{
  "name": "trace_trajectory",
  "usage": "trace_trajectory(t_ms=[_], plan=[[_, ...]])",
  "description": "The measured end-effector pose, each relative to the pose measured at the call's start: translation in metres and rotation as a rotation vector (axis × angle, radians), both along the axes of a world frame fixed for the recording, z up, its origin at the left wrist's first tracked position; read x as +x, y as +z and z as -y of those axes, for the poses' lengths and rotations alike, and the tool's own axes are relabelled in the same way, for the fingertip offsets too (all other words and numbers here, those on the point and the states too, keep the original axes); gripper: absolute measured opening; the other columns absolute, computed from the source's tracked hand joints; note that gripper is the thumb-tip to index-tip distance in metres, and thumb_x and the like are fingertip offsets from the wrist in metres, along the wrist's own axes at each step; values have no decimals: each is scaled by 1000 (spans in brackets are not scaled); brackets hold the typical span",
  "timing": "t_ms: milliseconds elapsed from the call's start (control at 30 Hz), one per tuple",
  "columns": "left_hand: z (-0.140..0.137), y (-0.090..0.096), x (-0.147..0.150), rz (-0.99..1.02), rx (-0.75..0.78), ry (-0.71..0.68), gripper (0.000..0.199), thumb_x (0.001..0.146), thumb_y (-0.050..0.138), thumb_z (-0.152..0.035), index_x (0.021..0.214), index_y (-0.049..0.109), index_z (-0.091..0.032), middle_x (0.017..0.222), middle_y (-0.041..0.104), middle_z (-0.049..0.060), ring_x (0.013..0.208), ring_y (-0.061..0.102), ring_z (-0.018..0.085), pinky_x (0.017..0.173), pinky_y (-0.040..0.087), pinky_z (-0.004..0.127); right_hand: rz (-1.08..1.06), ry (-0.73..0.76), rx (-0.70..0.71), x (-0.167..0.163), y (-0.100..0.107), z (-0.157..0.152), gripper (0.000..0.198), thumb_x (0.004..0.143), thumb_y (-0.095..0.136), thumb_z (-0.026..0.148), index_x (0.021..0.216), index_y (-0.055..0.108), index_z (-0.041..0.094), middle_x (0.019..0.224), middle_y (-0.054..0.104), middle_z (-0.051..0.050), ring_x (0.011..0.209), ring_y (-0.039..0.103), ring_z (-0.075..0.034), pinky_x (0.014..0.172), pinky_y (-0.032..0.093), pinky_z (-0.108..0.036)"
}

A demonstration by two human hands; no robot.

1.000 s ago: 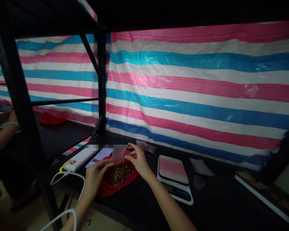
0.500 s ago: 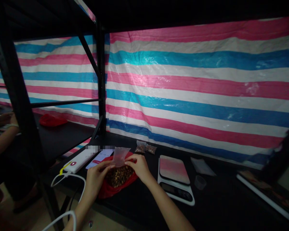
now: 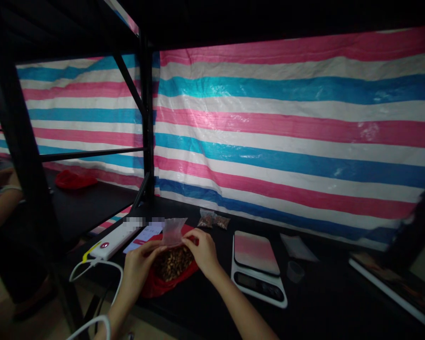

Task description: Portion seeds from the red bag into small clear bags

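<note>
A small clear plastic bag [image 3: 173, 231] is pinched at its near edge between my two hands. My left hand [image 3: 139, 261] closes on its left corner, and my right hand [image 3: 202, 251] closes on its right corner. The bag looks empty. Just below it, a red plastic bag [image 3: 159, 289] lies spread on the black shelf, holding a heap of small brown and tan grains or seeds [image 3: 174, 264]. To the right of my right hand sits a white kitchen scale [image 3: 257, 264] with a pinkish platform.
Two small filled bags [image 3: 213, 221] lie at the back. A clear cup [image 3: 295, 271] and flat clear bags [image 3: 298, 247] are right of the scale. A white power strip [image 3: 115, 238] with a cable and a phone [image 3: 147, 234] lie left. Another person's arm [image 3: 2, 208] shows far left.
The view has shifted slightly. Both hands keep their pinch on the clear bag, with hardly any movement relative to the red bag.
</note>
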State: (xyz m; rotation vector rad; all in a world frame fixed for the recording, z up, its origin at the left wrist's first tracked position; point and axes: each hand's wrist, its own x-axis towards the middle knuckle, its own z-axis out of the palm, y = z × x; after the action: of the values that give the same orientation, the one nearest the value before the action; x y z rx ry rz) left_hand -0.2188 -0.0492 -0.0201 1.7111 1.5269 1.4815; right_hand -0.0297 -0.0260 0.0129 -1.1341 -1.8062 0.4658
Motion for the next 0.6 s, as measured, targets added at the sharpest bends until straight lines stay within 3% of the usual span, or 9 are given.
trace_trajectory(t_ms=[133,233,333,500,600], plan=[[1,6,1,3,-33,-74,27,68,60,-42,76,68,-18,77,70,3,73,65,21,69,52,28,-28,29,7,8,2,1,8,74,58,23,76,67,23,79,66,0,75,59,-16,69,41,-26],[5,20,9,-58,-65,-152,26,69,58,-42,75,68,-19,76,70,2,72,65,20,67,52,26,-70,101,26,16,7,3,17,72,62,26,89,64,25,90,65,0,81,59,-16,74,41,-26],[10,36,20,-158,-86,-228,26,70,56,-43,77,67,-20,78,69,2,74,64,20,67,50,25,-165,141,40,29,15,5,32,68,66,29,100,60,26,95,64,0,75,57,-14,67,42,-24],[7,53,42,-256,-52,-336,27,71,55,-43,78,66,-19,81,68,4,77,62,20,69,48,24,-304,90,19,64,37,9,14,71,61,30,79,65,19,78,65,-1,63,54,-11,52,38,-20],[1,63,60,-311,-31,-387,28,73,53,-44,79,64,-19,80,67,4,77,61,20,68,46,25,-351,182,-25,91,52,14,33,69,64,30,100,60,22,95,63,-2,67,56,-11,48,37,-18]])
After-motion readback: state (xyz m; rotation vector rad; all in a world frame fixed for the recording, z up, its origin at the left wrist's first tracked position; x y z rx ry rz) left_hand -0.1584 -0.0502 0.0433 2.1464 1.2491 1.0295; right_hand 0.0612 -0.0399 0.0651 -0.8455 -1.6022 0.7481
